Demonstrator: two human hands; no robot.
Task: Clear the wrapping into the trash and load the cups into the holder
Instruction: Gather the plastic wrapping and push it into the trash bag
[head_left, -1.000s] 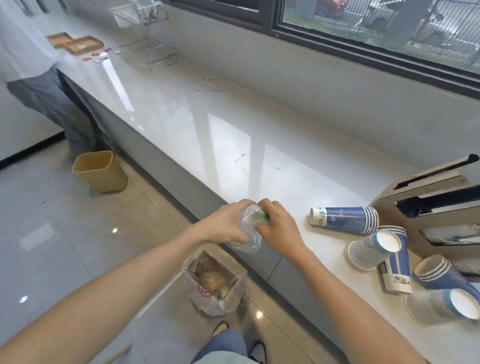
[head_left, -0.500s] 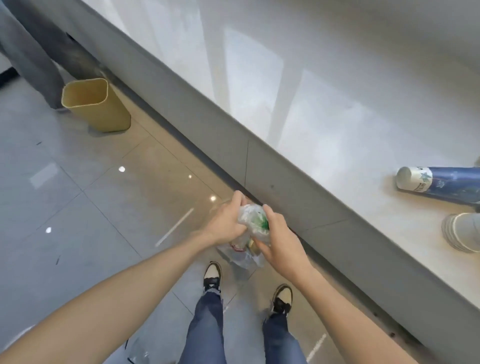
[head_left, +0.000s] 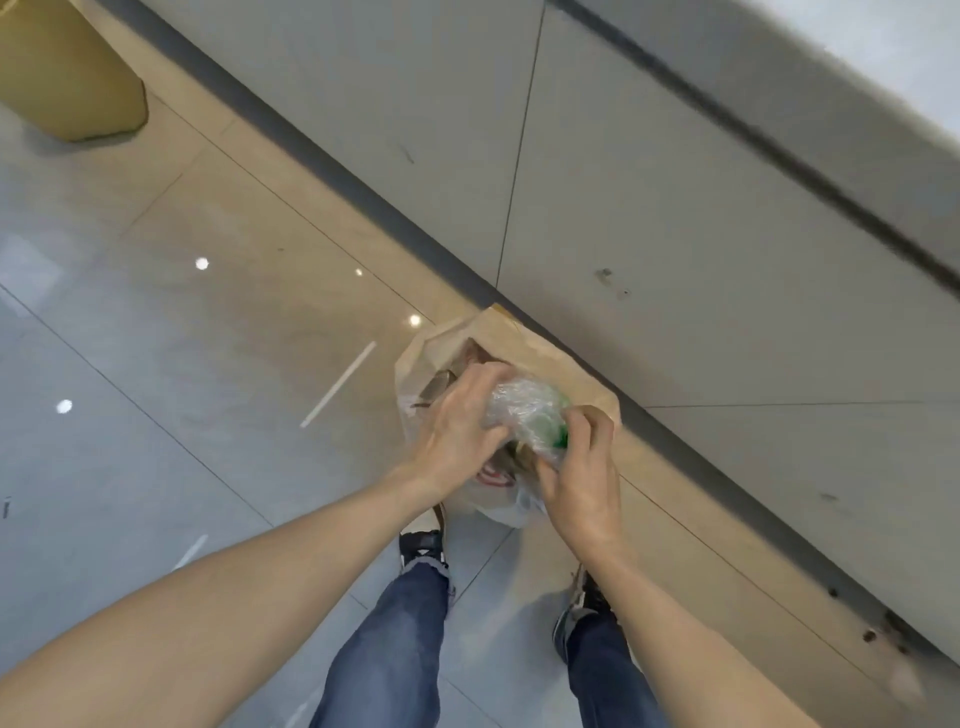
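Observation:
A crumpled clear plastic wrapping (head_left: 522, 413) with a green patch sits between both my hands. My left hand (head_left: 460, 431) grips its left side and my right hand (head_left: 579, 475) pinches its right side. They hold it right over the open mouth of a trash bag (head_left: 540, 358), a brown paper bag inside a white plastic one, standing on the floor against the counter base. Some rubbish shows inside the bag. The cups and the holder are out of view.
The grey counter front (head_left: 675, 218) runs diagonally across the top right, with its dark kick strip along the floor. A tan waste bin (head_left: 67, 73) stands at the top left. My two feet and jeans legs (head_left: 395, 639) are below the bag on the tiled floor.
My view tipped down from the countertop to the floor. Both hands carried the wrapping off the counter edge and down to the mouth of the trash bag.

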